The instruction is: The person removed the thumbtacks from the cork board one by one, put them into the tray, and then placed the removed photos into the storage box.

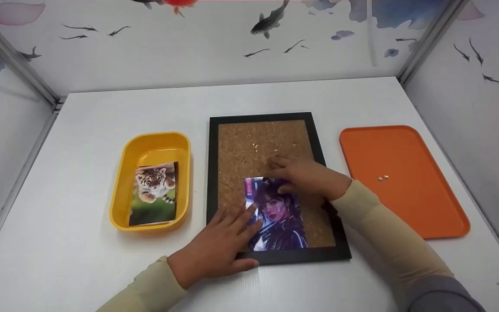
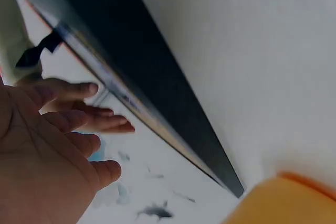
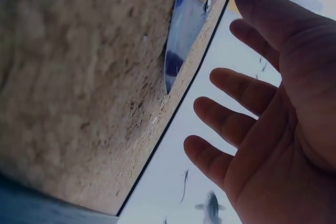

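Lying on the lower part of the cork board (image 1: 238, 143), which has a black frame, the portrait card (image 1: 277, 219) sits between the person's two hands. In the head view the left hand (image 1: 221, 247) reaches over the card's left edge, fingers spread, its thumb near the bottom of the frame. The right hand (image 1: 308, 175) is at the card's upper right corner, thumb over the card and the other fingers above the bare cork; whether they press on anything cannot be told from there. The right wrist view gives what the head view hides: the palm side of that hand, its fingers slightly bent and apart, with the card's edge seen low across the cork. The left wrist view likewise shows the left palm, fingers loose and apart, and the thick dark side of the frame, with a dark strap-like piece (image 2: 42, 51) near the right wrist.

Only the head view takes in the orange tray (image 1: 414, 203), right of the board, with two small shiny pieces (image 1: 380, 178) on it, and the tiger picture (image 1: 158, 190) inside the yellow bin (image 1: 121, 186) to the left. Both wrist views catch just part of that bin.
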Demonstrator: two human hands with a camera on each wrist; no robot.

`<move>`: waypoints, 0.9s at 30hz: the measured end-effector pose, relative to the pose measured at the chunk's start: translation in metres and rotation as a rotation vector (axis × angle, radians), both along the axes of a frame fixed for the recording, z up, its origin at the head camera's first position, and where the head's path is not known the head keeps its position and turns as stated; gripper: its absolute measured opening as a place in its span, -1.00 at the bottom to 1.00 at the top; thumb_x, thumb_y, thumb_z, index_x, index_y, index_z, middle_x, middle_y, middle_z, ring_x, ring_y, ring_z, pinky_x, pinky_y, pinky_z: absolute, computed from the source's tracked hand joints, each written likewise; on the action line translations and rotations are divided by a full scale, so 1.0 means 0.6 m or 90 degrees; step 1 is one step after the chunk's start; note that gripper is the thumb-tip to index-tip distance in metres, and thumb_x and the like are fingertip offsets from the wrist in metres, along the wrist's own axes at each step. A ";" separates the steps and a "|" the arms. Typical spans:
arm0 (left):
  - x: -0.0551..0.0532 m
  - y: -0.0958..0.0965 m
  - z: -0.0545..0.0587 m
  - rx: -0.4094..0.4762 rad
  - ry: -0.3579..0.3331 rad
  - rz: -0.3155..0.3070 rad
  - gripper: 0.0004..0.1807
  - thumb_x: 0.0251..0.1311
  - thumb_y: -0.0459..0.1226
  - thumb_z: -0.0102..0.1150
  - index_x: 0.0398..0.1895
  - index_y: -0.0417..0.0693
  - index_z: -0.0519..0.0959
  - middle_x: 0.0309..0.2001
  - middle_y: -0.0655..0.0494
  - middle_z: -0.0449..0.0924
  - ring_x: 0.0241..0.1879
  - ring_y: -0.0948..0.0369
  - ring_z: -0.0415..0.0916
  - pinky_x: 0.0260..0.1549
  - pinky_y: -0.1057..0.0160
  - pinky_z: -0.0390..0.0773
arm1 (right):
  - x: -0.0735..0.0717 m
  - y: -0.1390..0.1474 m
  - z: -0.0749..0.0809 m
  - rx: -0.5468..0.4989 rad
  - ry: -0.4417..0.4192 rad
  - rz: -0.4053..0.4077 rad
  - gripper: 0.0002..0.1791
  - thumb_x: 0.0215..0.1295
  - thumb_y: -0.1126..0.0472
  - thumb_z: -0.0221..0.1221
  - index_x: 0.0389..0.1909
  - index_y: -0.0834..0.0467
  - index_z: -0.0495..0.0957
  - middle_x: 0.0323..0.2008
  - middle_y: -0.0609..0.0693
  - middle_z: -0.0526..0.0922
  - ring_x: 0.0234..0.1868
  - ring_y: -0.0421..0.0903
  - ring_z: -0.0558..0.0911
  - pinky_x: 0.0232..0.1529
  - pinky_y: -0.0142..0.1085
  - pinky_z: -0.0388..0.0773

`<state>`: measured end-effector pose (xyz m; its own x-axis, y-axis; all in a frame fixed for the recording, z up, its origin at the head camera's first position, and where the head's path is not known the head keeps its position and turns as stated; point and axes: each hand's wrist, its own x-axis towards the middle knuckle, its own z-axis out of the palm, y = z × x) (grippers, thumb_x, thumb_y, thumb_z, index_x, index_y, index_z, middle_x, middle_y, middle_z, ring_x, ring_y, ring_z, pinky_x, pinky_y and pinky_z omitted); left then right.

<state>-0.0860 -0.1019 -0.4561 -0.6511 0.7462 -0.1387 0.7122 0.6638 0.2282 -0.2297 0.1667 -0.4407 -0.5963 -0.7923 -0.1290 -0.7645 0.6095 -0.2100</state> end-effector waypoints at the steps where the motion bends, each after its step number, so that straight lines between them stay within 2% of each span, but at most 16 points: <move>1: -0.001 0.005 -0.004 -0.008 -0.007 -0.005 -0.06 0.29 0.43 -0.29 0.61 0.19 -0.02 0.61 0.02 -0.26 0.55 -0.02 -0.42 0.40 -0.26 -0.14 | 0.000 -0.001 0.000 0.007 0.001 0.004 -0.42 0.35 0.02 0.26 0.38 -0.06 0.45 0.47 0.13 0.25 0.48 0.17 0.18 0.40 0.11 0.15; 8: -0.004 0.030 -0.029 -0.061 -0.059 -0.029 -0.04 0.24 0.49 -0.41 0.61 0.30 -0.17 0.61 0.08 -0.37 0.54 0.00 -0.54 0.42 -0.21 -0.24 | 0.006 -0.013 0.000 0.076 0.028 0.021 -0.35 0.41 -0.11 0.16 0.46 -0.04 0.33 0.44 0.08 0.29 0.48 0.14 0.19 0.42 0.11 0.09; 15: -0.005 0.039 -0.033 -0.073 -0.073 -0.037 -0.04 0.23 0.50 -0.41 0.61 0.33 -0.22 0.60 0.10 -0.45 0.54 0.02 -0.57 0.42 -0.19 -0.31 | 0.010 -0.015 -0.006 0.155 0.043 0.025 -0.31 0.45 -0.18 0.07 0.52 -0.07 0.21 0.51 0.07 0.18 0.51 0.14 0.11 0.41 0.14 0.10; 20: -0.010 0.035 -0.031 -0.079 -0.075 -0.037 -0.03 0.21 0.51 -0.40 0.60 0.37 -0.23 0.60 0.13 -0.49 0.54 0.02 -0.58 0.42 -0.19 -0.28 | 0.009 -0.014 -0.009 0.161 0.036 0.022 -0.30 0.46 -0.20 0.04 0.54 -0.11 0.17 0.54 0.05 0.11 0.53 0.12 0.07 0.41 0.13 0.10; 27: -0.021 0.036 -0.031 -0.061 -0.070 -0.044 -0.01 0.19 0.52 -0.38 0.60 0.37 -0.25 0.60 0.13 -0.48 0.54 -0.01 -0.58 0.41 -0.21 -0.30 | 0.009 -0.011 -0.006 0.142 -0.015 0.006 -0.30 0.48 -0.17 0.02 0.56 -0.13 0.11 0.55 0.06 0.07 0.55 0.11 -0.02 0.41 0.09 0.12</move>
<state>-0.0983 -0.0805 -0.4747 -0.5756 0.7684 -0.2795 0.7311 0.6368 0.2450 -0.2246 0.1601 -0.4443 -0.5839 -0.7479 -0.3157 -0.7666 0.6360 -0.0888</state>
